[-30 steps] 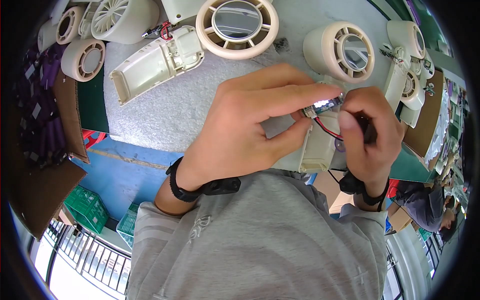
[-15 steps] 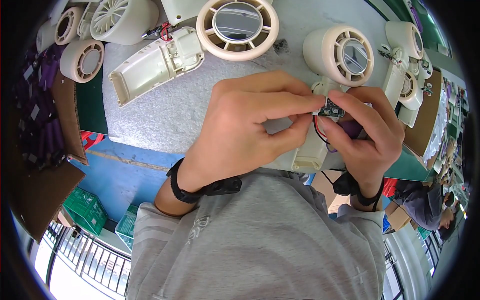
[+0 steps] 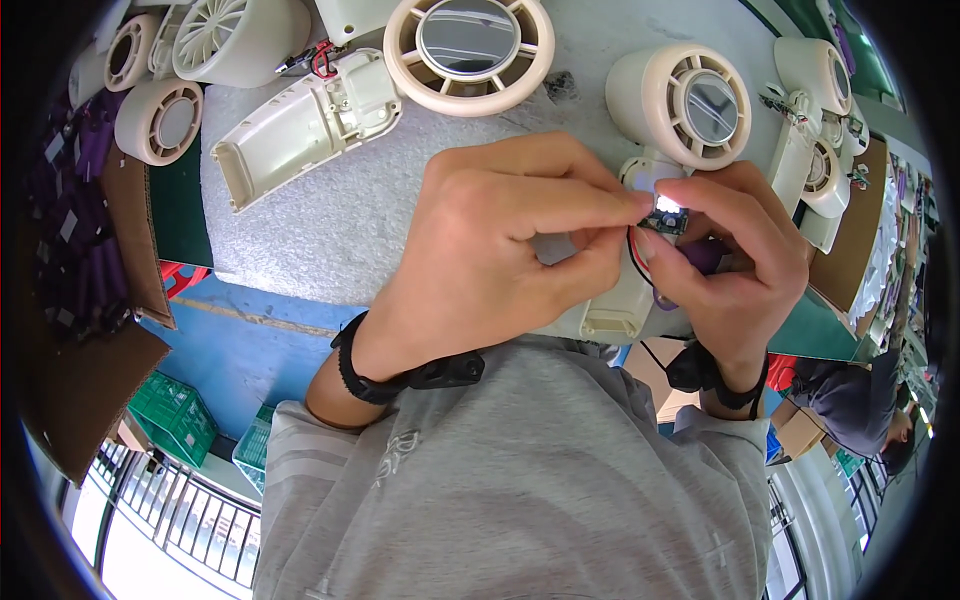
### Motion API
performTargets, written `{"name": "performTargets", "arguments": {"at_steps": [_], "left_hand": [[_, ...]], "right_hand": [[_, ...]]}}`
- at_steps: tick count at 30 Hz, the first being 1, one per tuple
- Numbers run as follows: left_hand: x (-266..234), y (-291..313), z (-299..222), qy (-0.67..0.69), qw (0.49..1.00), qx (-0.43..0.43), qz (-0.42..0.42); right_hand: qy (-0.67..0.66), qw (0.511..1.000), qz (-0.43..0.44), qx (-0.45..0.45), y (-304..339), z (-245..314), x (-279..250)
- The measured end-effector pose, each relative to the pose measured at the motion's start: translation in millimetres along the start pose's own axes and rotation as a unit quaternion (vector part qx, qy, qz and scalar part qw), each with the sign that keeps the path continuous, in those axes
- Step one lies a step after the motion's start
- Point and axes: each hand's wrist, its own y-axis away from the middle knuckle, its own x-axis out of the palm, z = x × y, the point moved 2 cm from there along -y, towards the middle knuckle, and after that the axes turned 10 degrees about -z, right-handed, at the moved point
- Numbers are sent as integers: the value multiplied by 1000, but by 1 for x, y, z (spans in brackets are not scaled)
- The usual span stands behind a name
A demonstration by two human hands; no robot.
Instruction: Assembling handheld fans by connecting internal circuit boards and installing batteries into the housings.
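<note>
A small dark circuit board (image 3: 664,220) is pinched between both hands, with a bright white glow on its upper part. My left hand (image 3: 510,235) grips its left edge by thumb and index finger, where red and black wires (image 3: 637,258) run down. My right hand (image 3: 740,245) holds the other side between thumb and index finger. Behind the right fingers shows a purple battery cell (image 3: 712,252), partly hidden. Under the hands lies a cream handle shell (image 3: 614,312), joined to a round fan head (image 3: 680,105) with a mirrored centre.
Another opened handle shell (image 3: 300,130) and fan head (image 3: 468,50) lie at the back left. More fan parts (image 3: 822,180) lie at the right. A cardboard box of purple cells (image 3: 85,200) stands left. Green crates (image 3: 172,418) sit on the floor. A person (image 3: 850,405) is at far right.
A bright white light now shows on the circuit board, which was dark before. Both hands keep their pinch, with the board tilted slightly. The view has shifted a little.
</note>
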Motion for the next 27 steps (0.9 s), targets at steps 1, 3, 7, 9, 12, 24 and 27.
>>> {"name": "performTargets", "arguments": {"at_steps": [1,3,7,9,12,24,27], "left_hand": [[1,1,0,9,1000,-14,-6],[4,2,-1,27,999,-42,-17],[12,2,-6,-49,997,-35,-46],[16,3,-6,-57,997,-32,-44],[19,4,-6,-71,996,-25,-38],[21,-3,-8,-80,994,-65,-23],[22,-3,-7,-88,994,-56,-33]], "right_hand": [[-25,1000,-8,14,1,-1,1],[-74,996,-24,43,1,-1,3],[-59,994,-33,85,4,5,3],[-31,996,-34,73,4,9,0],[25,998,-37,50,4,9,-3],[83,995,-48,-25,5,4,-2],[95,994,-61,-15,5,7,-1]]}}
